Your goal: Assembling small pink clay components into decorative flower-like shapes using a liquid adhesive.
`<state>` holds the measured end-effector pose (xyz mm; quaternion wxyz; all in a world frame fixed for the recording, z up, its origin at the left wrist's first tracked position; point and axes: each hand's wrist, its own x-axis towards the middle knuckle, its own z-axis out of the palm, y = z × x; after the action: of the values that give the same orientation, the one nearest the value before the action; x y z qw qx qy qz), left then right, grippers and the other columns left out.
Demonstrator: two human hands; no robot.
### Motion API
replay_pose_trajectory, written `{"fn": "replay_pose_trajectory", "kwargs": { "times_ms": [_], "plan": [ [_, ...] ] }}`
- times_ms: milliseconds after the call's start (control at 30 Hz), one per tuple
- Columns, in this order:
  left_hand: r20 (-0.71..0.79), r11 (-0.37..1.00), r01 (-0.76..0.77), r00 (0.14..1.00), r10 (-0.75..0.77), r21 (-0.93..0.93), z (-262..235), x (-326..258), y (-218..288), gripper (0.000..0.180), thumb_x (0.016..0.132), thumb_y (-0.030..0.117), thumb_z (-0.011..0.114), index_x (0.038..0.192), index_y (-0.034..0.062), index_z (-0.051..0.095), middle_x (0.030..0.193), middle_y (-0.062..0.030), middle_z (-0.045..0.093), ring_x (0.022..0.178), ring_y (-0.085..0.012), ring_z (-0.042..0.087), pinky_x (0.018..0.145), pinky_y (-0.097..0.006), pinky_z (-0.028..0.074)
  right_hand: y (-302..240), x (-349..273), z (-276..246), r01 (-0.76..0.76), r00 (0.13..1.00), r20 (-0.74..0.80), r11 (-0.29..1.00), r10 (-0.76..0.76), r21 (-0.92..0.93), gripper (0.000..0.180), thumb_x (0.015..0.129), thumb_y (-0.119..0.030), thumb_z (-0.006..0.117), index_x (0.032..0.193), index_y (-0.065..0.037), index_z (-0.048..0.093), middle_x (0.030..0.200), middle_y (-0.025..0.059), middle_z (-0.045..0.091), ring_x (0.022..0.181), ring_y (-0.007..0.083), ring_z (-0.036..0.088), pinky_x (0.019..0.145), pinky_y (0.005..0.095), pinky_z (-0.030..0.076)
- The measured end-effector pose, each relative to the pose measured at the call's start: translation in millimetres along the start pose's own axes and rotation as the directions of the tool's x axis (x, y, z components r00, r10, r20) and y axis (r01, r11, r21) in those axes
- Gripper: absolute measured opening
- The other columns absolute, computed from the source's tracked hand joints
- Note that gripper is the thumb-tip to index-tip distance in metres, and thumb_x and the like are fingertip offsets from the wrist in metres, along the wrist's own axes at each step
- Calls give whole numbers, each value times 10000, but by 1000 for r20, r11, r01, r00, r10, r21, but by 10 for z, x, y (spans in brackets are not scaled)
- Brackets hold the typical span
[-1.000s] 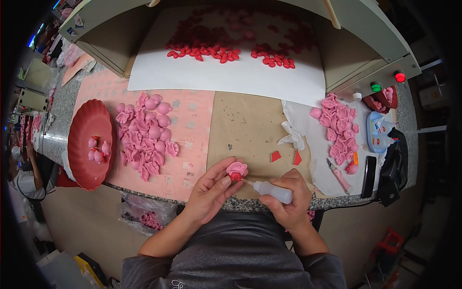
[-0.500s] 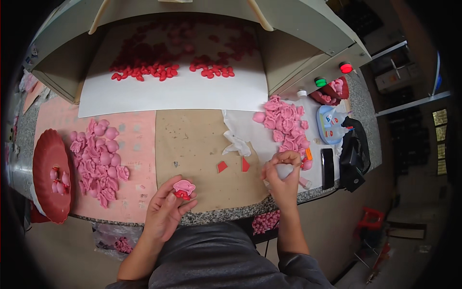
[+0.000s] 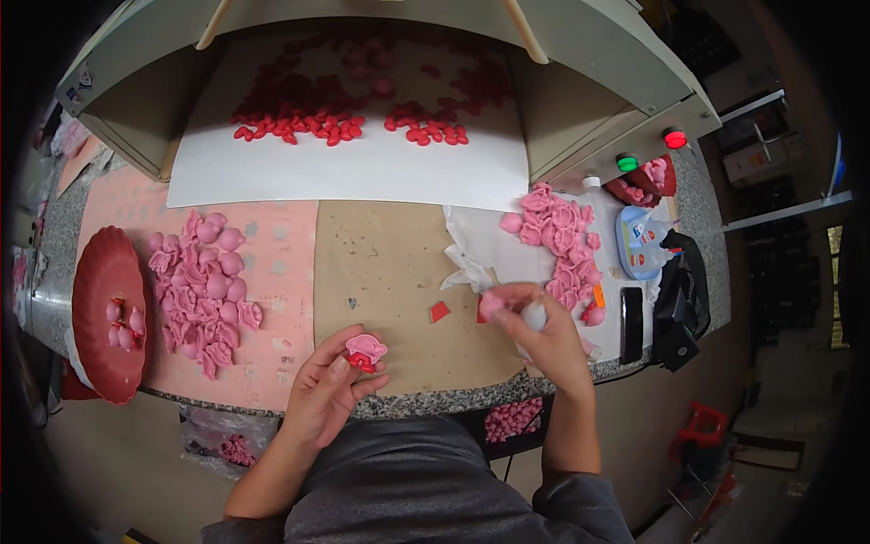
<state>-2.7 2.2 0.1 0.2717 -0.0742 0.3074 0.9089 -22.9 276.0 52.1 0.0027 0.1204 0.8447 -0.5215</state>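
Note:
My left hand (image 3: 328, 381) is closed round a small moulded piece, a pink ruffled cup (image 3: 366, 345) on a red base (image 3: 362, 364), above the front of the brown mat. A round pink piece (image 3: 491, 305) is pinched between the fingertips of my right hand (image 3: 551, 343). A small whitish squeeze bottle (image 3: 534, 315) is tucked in the same hand, most of it hidden by the fingers. To the right hand's far side lies a pile of pink ruffled pieces (image 3: 562, 231). Another pile of pink cups and balls (image 3: 204, 295) spreads over the pink sheet at left.
A dark red scalloped dish (image 3: 100, 363) with a few pieces stands at far left. At the back, red pieces (image 3: 335, 127) lie on white paper under a grey cabinet (image 3: 625, 100). A phone (image 3: 631, 325), blue tray (image 3: 625, 245) and black bag (image 3: 681, 299) sit right.
My right hand has moved left from the right pile and now shows a round pink piece at its fingertips. The left hand keeps its hold. The whole view has shifted slightly.

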Motion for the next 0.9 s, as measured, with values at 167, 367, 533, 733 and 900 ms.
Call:
{"fn": "replay_pose_trajectory", "kwargs": {
  "times_ms": [167, 367, 533, 733, 900],
  "plan": [
    [26, 1000, 5, 1000, -5, -7, 5, 3, 30, 417, 935, 178, 468, 1314, 36, 371, 1250, -135, 485, 1053, -228, 556, 923, -394, 458, -28, -273, 270, 121, 944, 316, 990, -93, -71, 259, 786, -54, 661, 1034, -24, 594, 911, 55, 610, 833, 120, 567, 722, 251, 454],
    [11, 1000, 10, 1000, -10, 2, -10, -9, 26, 424, 936, 178, 465, 1320, 30, 364, 1242, -141, 493, 1041, -223, 560, 918, -391, 461, -46, -340, 324, 205, 974, 162, 910, -155, -360, 301, 741, -27, 677, 1031, -30, 597, 885, 94, 572, 814, 203, 590, 698, 282, 468],
    [9, 1000, 18, 1000, -18, 9, 24, -25, 42, 432, 935, 189, 466, 1323, 32, 362, 1264, -151, 470, 1022, -212, 562, 903, -370, 473, -70, -335, 327, 357, 921, 289, 862, -261, -361, 359, 699, -29, 700, 1043, -39, 595, 911, 107, 566, 826, 243, 588, 711, 323, 475],
    [1, 999, 27, 1000, -27, 31, 25, -26, 34, 450, 936, 204, 465, 1333, 27, 350, 1283, -158, 451, 1005, -185, 558, 885, -346, 483, -83, -293, 444, 340, 934, 233, 877, -271, -341, 396, 684, -24, 707, 1062, -67, 596, 984, 95, 563, 864, 260, 586, 729, 338, 481],
    [-4, 998, 29, 1000, -29, 48, 12, -22, 41, 457, 940, 209, 456, 1338, 18, 340, 1282, -162, 450, 988, -166, 560, 877, -340, 488, -91, -291, 557, 404, 900, 306, 859, -310, -316, 411, 672, -21, 717, 1064, -61, 599, 983, 95, 568, 871, 258, 588, 732, 328, 491]
  ]
}}
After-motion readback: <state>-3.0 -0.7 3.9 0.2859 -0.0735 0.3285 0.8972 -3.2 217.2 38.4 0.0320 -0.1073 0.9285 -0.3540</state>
